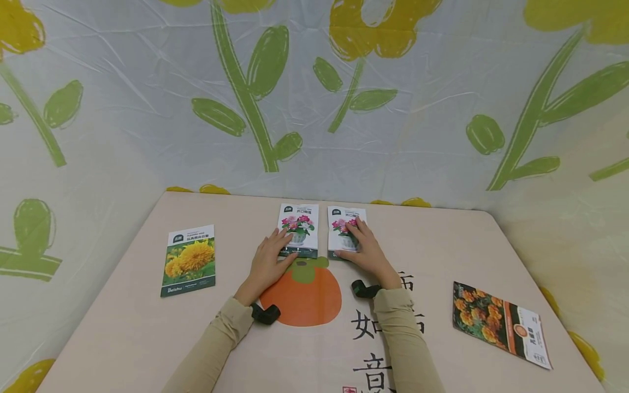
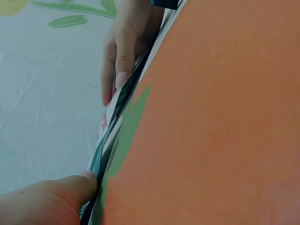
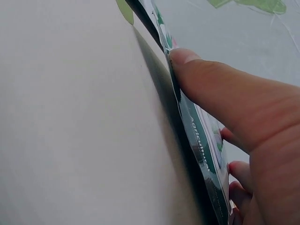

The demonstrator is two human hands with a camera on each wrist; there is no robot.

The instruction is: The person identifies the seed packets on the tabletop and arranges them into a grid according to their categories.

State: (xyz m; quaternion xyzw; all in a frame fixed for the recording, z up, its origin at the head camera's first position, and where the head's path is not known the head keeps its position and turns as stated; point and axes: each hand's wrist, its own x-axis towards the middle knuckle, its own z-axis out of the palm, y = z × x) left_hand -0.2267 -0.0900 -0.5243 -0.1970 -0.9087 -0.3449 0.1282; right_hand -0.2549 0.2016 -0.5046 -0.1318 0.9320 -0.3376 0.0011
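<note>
Two seed packets with pink flowers in a pot lie side by side at the back middle of the table. My left hand [image 1: 270,261] rests on the lower left part of the left packet [image 1: 307,224], its thumb at the bottom edge. On the right packet [image 1: 339,229] lies my right hand [image 1: 366,250], fingers spread over the printed flowers and thumb near the lower edge. In the right wrist view, the right thumb [image 3: 206,79] and the fingertips touch the packet's front face. The left wrist view shows the left thumb [image 2: 70,192] against a packet's dark bottom band.
A seed packet with yellow flowers [image 1: 189,262] lies at the left of the table. Another packet with orange flowers [image 1: 501,325] lies slanted at the right. The tablecloth [image 1: 123,338] bears a printed orange persimmon and black characters. Flower-patterned cloth [image 1: 417,136] hangs behind the table.
</note>
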